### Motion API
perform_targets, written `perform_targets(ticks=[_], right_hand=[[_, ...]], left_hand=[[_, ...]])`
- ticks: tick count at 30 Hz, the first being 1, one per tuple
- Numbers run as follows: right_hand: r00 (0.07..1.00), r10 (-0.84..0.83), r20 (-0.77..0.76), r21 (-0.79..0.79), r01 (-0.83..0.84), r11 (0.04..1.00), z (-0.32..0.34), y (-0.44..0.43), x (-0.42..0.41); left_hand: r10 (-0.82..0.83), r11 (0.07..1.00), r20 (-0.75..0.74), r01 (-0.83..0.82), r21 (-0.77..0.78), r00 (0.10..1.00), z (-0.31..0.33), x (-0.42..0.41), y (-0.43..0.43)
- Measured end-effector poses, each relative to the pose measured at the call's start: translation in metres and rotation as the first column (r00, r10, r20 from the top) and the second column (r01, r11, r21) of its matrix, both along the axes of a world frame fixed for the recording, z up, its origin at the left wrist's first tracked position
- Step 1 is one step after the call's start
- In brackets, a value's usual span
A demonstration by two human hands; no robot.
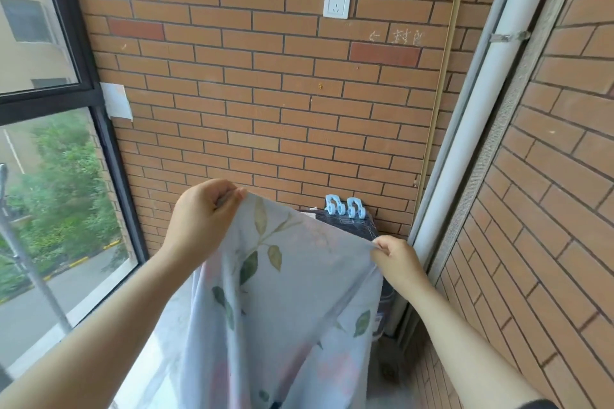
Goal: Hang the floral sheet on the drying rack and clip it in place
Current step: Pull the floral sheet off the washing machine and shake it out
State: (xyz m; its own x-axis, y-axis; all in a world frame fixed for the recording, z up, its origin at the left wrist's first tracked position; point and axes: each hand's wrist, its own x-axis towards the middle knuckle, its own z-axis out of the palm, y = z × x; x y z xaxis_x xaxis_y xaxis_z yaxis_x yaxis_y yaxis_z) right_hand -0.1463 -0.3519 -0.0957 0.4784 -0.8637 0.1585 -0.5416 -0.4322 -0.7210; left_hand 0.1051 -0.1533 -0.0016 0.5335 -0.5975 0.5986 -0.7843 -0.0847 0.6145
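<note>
Your left hand point(202, 212) and right hand point(397, 254) each pinch the top edge of the pale blue floral sheet point(282, 292) between closed fingers, holding it stretched before two light blue plastic clips point(345, 206).

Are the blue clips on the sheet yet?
No, both clips sit on top of the dark thing behind the sheet, not clipped to the cloth.

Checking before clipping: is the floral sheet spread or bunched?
Spread on top: left hand and right hand pinch the floral sheet apart, edge taut between them; folds hang below.
</note>
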Motion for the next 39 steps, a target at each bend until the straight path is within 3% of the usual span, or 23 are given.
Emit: perform_targets(ticks=[6,13,16,19,22,26,31,35,39], right_hand=[[0.935,0.061,0.349,0.126,-0.112,0.986,0.042,0.022,0.017],[0.901,0.278,0.333,-0.080,-0.267,0.960,0.082,0.066,0.053],[0.861,0.376,0.344,-0.131,-0.352,0.927,0.091,0.082,0.062],[0.831,0.423,0.361,-0.145,-0.398,0.906,0.097,0.090,0.066],[0.821,0.432,0.372,-0.158,-0.403,0.902,0.100,0.091,0.065],[0.851,0.394,0.348,-0.161,-0.360,0.919,0.093,0.086,0.060],[0.868,0.354,0.350,-0.111,-0.337,0.935,0.083,0.081,0.053],[0.866,0.356,0.350,-0.012,-0.376,0.926,0.067,0.084,0.047],[0.931,0.287,0.226,0.005,-0.296,0.955,0.041,0.083,0.044]], left_hand=[[0.144,0.988,-0.138,-0.136,0.069,0.980,-0.031,0.020,0.013],[-0.112,0.990,-0.342,0.132,0.038,0.933,-0.021,-0.034,0.014],[-0.273,0.952,-0.502,0.307,-0.015,0.821,-0.024,-0.048,0.009],[-0.518,0.822,-0.596,0.550,-0.148,0.614,-0.019,-0.064,0.005],[-0.571,0.765,-0.645,0.615,-0.193,0.508,-0.022,-0.070,0.004],[-0.469,0.851,-0.673,0.496,-0.172,0.572,-0.028,-0.066,0.002],[-0.399,0.916,-0.537,0.353,-0.192,0.743,-0.028,-0.065,0.001],[-0.349,0.937,-0.504,0.284,-0.204,0.790,-0.028,-0.060,0.000],[-0.323,0.944,-0.486,0.245,-0.219,0.812,-0.026,-0.056,0.003]])
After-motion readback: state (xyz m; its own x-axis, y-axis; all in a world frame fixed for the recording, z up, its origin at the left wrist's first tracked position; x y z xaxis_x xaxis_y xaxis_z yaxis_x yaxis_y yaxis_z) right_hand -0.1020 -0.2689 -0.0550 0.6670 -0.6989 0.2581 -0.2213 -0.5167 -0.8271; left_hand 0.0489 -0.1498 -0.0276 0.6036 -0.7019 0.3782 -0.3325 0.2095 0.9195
